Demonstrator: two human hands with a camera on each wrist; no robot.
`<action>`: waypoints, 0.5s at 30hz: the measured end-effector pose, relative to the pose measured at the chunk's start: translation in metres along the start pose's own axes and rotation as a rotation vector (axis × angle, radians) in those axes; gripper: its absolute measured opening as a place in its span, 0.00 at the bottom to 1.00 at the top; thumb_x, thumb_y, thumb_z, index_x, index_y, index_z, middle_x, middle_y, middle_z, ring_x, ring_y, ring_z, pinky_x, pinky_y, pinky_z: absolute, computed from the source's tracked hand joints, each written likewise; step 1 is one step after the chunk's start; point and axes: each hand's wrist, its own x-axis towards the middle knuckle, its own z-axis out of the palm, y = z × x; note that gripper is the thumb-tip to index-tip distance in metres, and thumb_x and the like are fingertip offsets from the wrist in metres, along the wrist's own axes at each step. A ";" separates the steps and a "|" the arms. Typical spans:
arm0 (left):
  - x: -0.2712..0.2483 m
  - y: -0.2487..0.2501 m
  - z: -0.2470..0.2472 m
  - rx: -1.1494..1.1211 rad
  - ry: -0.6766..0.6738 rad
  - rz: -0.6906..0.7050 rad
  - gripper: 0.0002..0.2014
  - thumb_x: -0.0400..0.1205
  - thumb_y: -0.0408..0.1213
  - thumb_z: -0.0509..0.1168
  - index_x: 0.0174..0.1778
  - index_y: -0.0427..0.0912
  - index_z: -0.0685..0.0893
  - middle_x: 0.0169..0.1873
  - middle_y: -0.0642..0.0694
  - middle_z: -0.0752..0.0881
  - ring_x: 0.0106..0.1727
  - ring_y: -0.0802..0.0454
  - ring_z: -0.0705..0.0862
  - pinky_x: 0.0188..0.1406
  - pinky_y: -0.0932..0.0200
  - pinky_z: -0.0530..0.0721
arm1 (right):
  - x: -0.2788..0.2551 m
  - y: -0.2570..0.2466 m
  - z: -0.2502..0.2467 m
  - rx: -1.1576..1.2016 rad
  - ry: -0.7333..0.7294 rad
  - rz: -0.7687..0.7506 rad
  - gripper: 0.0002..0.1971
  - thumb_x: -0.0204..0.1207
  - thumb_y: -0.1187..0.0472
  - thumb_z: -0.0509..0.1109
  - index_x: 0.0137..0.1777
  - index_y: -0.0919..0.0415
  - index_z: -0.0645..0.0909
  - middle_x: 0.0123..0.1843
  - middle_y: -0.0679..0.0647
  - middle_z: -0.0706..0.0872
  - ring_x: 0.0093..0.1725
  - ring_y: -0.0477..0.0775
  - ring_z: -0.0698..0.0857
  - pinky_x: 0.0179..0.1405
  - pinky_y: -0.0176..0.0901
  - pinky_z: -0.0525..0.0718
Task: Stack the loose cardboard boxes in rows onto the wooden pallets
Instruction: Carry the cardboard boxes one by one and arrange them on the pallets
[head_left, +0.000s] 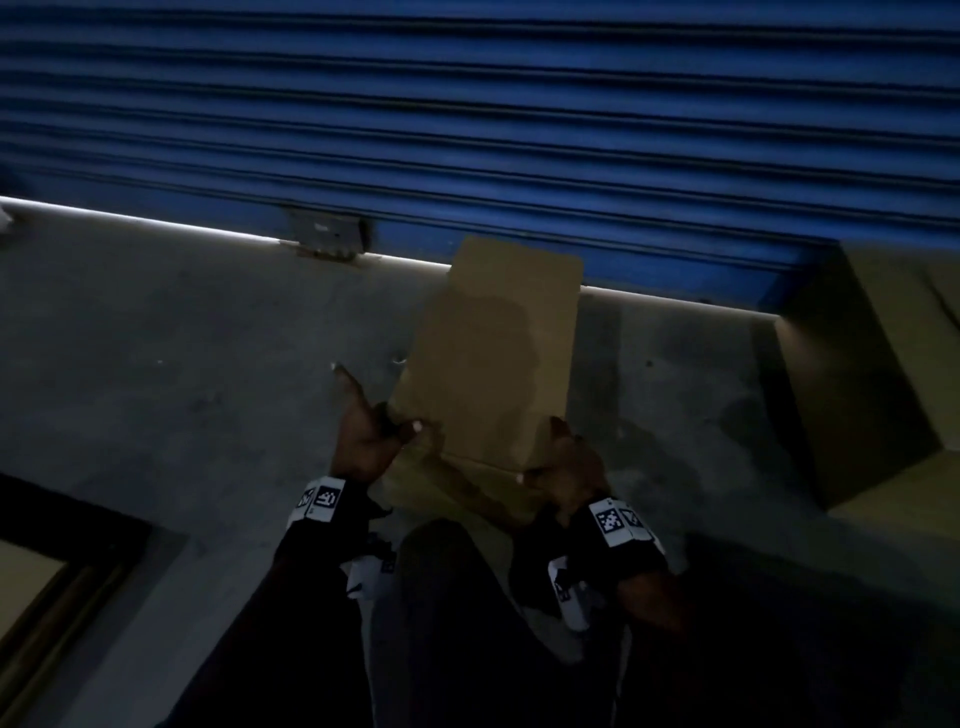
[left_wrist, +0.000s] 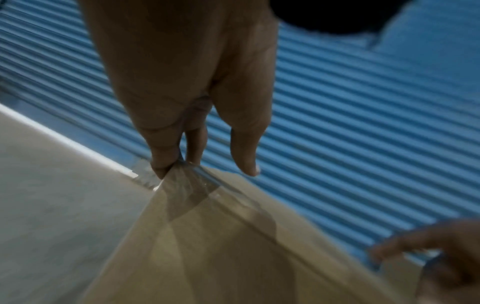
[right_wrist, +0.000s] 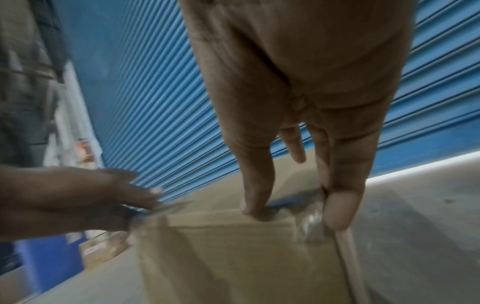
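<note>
I hold a plain brown cardboard box (head_left: 493, 353) above the concrete floor, its long side pointing at the shutter. My left hand (head_left: 382, 431) grips its near left corner, thumb on the top face and one finger sticking out straight. In the left wrist view the left hand (left_wrist: 205, 172) pinches the taped corner of the box (left_wrist: 221, 257). My right hand (head_left: 558, 467) grips the near right corner. From the right wrist, the right hand (right_wrist: 293, 214) has its thumb on the top edge of the box (right_wrist: 233, 257) and a finger down the taped side.
A blue roller shutter (head_left: 467, 130) closes the far side, with a lock plate (head_left: 324, 234) at its foot. A larger cardboard box (head_left: 883, 374) stands at the right. A dark-framed tan object (head_left: 41, 587) sits at the lower left. Grey concrete floor (head_left: 182, 338) lies around.
</note>
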 end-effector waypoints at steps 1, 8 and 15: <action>-0.003 0.004 0.002 -0.044 -0.011 0.013 0.65 0.74 0.30 0.78 0.82 0.52 0.25 0.69 0.46 0.78 0.70 0.51 0.79 0.65 0.56 0.78 | -0.002 0.003 -0.005 0.003 -0.010 0.005 0.46 0.66 0.47 0.82 0.80 0.59 0.63 0.72 0.63 0.78 0.68 0.65 0.80 0.62 0.52 0.82; -0.031 0.059 0.050 0.034 -0.094 0.191 0.36 0.72 0.41 0.78 0.75 0.59 0.69 0.59 0.52 0.87 0.55 0.56 0.86 0.58 0.45 0.86 | -0.017 0.034 -0.047 0.028 -0.021 0.205 0.36 0.77 0.49 0.73 0.81 0.59 0.63 0.76 0.59 0.76 0.71 0.64 0.78 0.61 0.43 0.75; -0.048 0.081 0.112 -0.083 -0.197 0.278 0.08 0.80 0.38 0.73 0.54 0.49 0.92 0.50 0.58 0.91 0.52 0.63 0.89 0.57 0.56 0.87 | -0.026 0.020 -0.083 0.210 0.293 0.077 0.32 0.84 0.41 0.59 0.85 0.50 0.58 0.78 0.58 0.76 0.75 0.61 0.74 0.67 0.42 0.68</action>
